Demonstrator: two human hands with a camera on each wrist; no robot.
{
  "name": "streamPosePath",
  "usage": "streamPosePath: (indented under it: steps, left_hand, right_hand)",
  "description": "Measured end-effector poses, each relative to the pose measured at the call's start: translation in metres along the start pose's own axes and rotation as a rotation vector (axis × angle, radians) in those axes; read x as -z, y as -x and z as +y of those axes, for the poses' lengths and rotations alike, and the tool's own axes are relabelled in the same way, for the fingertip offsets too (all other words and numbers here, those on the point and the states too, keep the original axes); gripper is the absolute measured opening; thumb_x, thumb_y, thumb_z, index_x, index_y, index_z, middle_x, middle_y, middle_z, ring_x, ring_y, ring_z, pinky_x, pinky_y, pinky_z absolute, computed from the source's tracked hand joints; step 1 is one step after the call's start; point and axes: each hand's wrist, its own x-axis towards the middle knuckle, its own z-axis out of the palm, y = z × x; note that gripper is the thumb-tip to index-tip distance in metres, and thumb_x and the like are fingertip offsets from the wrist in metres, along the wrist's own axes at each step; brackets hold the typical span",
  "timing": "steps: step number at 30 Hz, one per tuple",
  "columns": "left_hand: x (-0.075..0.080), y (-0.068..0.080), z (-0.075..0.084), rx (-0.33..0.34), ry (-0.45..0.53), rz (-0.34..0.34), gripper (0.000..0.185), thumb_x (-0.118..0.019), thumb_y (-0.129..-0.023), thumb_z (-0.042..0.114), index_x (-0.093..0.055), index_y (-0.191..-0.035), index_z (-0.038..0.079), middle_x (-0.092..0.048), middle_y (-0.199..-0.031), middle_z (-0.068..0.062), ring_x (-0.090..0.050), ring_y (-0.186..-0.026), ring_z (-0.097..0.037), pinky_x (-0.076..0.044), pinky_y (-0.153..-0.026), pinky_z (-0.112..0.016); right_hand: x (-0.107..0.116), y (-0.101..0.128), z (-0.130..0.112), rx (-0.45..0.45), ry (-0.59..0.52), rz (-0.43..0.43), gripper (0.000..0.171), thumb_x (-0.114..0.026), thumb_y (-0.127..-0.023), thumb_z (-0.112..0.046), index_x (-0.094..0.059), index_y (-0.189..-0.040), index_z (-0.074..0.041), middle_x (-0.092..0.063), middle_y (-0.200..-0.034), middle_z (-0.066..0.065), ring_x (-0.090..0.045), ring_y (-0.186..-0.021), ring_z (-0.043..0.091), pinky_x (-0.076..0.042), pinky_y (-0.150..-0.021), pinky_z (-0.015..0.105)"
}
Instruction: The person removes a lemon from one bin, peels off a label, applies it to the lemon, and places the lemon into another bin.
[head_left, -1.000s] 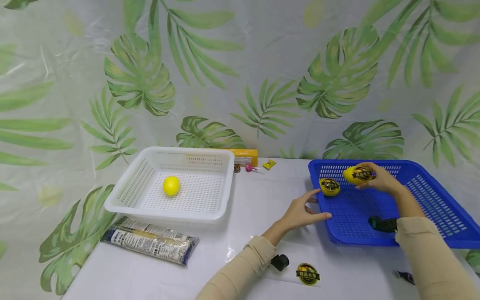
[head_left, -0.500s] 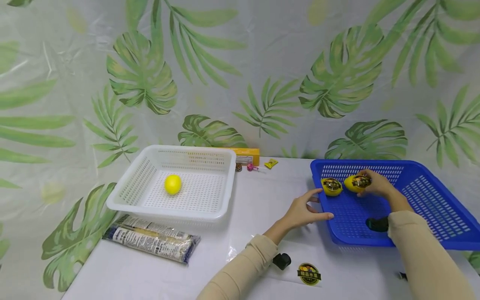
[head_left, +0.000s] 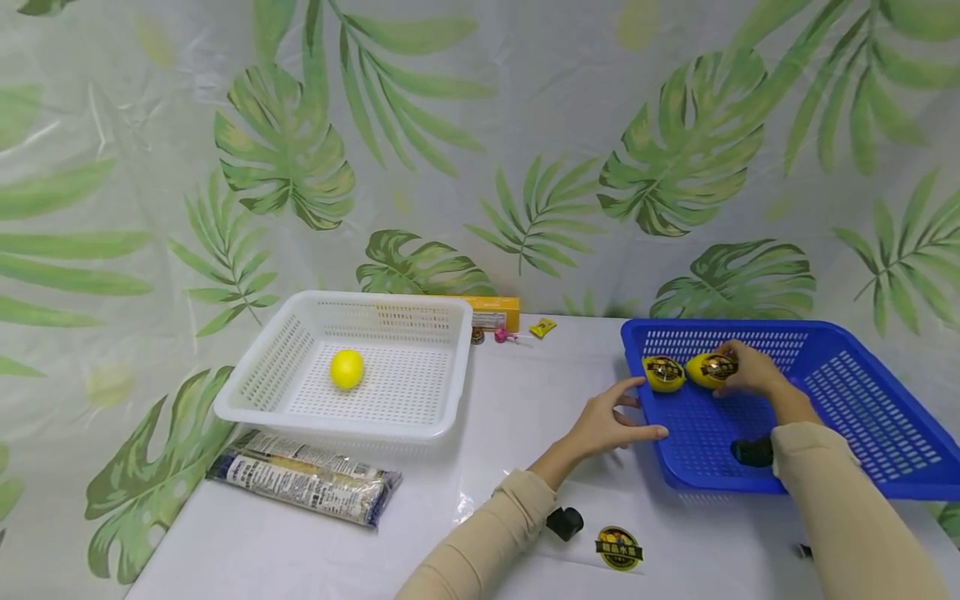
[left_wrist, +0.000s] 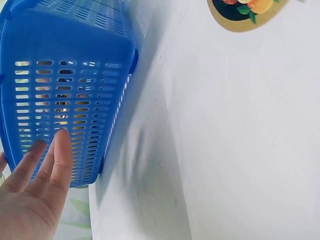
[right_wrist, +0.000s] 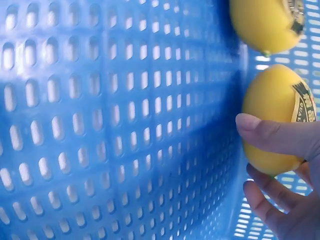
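Observation:
My right hand [head_left: 752, 371] holds a yellow lemon [head_left: 707, 369] with a black label inside the blue basket [head_left: 885, 467]. In the right wrist view, the thumb [right_wrist: 275, 134] lies across this lemon [right_wrist: 267, 97] and the fingers curl under its other side. Beside it, at the basket's far left corner, sits a second labelled lemon [head_left: 663, 375]. My left hand [head_left: 598, 423] is spread at the left rim of the basket, thumb over the edge. In the left wrist view, its fingers [left_wrist: 62, 160] lie fairly straight by the slotted wall [left_wrist: 107, 100].
A white basket [head_left: 442, 417] with one yellow lemon [head_left: 347, 369] stands left. Before it lies a clear-wrapped packet [head_left: 303, 479]. A yellow box [head_left: 495, 312], a pink lollipop [head_left: 501, 335] and a yellow candy [head_left: 542, 327] lie at the back. A round black-and-gold label [head_left: 618, 547] lies in front.
My right hand has lowered the lemon into the blue basket, next to the other labelled lemon, then shifted it slightly left. My left hand has stayed at the rim.

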Motion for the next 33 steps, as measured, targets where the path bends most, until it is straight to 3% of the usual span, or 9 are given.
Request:
streamPosePath:
  steps: [14, 21, 24, 29, 33]
  left_hand:
    - [0.001, 0.002, 0.001, 0.007, -0.007, -0.011, 0.073, -0.075, -0.079, 0.021, -0.039, -0.142, 0.028, -0.061, -0.107, 0.005, -0.062, -0.073, 0.000, -0.056, -0.057, -0.033]
    - [0.001, 0.004, 0.002, 0.023, -0.072, -0.035, 0.073, -0.072, -0.083, 0.026, -0.034, -0.144, 0.034, -0.063, -0.110, -0.002, -0.067, -0.072, -0.013, -0.055, -0.055, -0.031]
    - [0.003, 0.007, 0.004, 0.016, -0.106, -0.036, 0.071, -0.072, -0.083, 0.028, -0.035, -0.144, 0.033, -0.064, -0.112, -0.006, -0.065, -0.071, -0.007, -0.053, -0.054, -0.026]
    - [0.019, 0.013, 0.011, -0.018, -0.117, -0.024, 0.069, -0.073, -0.083, 0.025, -0.040, -0.143, 0.025, -0.063, -0.114, -0.014, -0.061, -0.070, 0.001, -0.055, -0.056, -0.029]
    - [0.047, 0.019, 0.027, -0.039, -0.105, 0.013, 0.061, -0.072, -0.083, 0.022, -0.046, -0.138, 0.017, -0.065, -0.108, -0.013, -0.062, -0.070, -0.003, -0.056, -0.057, -0.035]
  right_hand:
    - [-0.001, 0.001, -0.004, -0.086, 0.063, -0.048, 0.072, -0.084, -0.061, -0.007, -0.040, -0.113, 0.018, -0.047, -0.106, 0.040, -0.046, -0.096, 0.054, -0.042, -0.079, 0.059]
    - [0.008, 0.004, -0.008, -0.128, 0.043, -0.150, 0.085, -0.085, -0.064, -0.014, -0.033, -0.124, 0.017, -0.039, -0.119, 0.044, -0.039, -0.105, 0.058, -0.038, -0.085, 0.063]
    - [0.015, 0.006, -0.012, -0.119, 0.049, -0.179, 0.090, -0.085, -0.063, -0.016, -0.031, -0.127, 0.016, -0.035, -0.123, 0.045, -0.036, -0.109, 0.060, -0.036, -0.088, 0.065]
    - [0.031, 0.010, -0.023, -0.070, 0.058, -0.181, 0.091, -0.081, -0.065, -0.010, -0.026, -0.133, 0.016, -0.031, -0.128, 0.045, -0.035, -0.110, 0.061, -0.040, -0.085, 0.063]
    - [0.044, 0.013, -0.040, -0.022, 0.040, -0.180, 0.079, -0.064, -0.070, 0.005, -0.023, -0.136, 0.016, -0.028, -0.129, 0.045, -0.050, -0.088, 0.051, -0.047, -0.063, 0.043]
